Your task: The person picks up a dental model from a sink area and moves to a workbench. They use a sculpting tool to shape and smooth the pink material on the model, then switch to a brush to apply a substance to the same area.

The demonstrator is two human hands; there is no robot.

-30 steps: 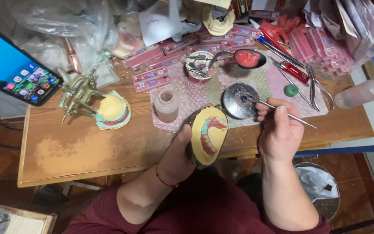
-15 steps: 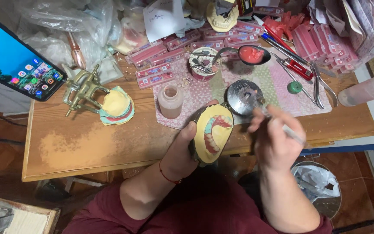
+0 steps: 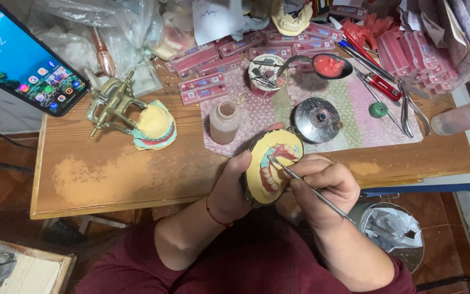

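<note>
Yellow dental cast, teeth partly set in wax: left hand grip cupping it, right hand grip pinching a thin metal tool at the gumline, work unfinished

A dental workshop; plaster jaw casts, a brass articulator, tooth strips crowd the wooden bench.

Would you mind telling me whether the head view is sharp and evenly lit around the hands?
Head view: sharp on the yellow plaster dental cast, left hand and right hand; soft even light, faint shadows; mild glare on the round metal lid; edges bend slightly outward.
</note>
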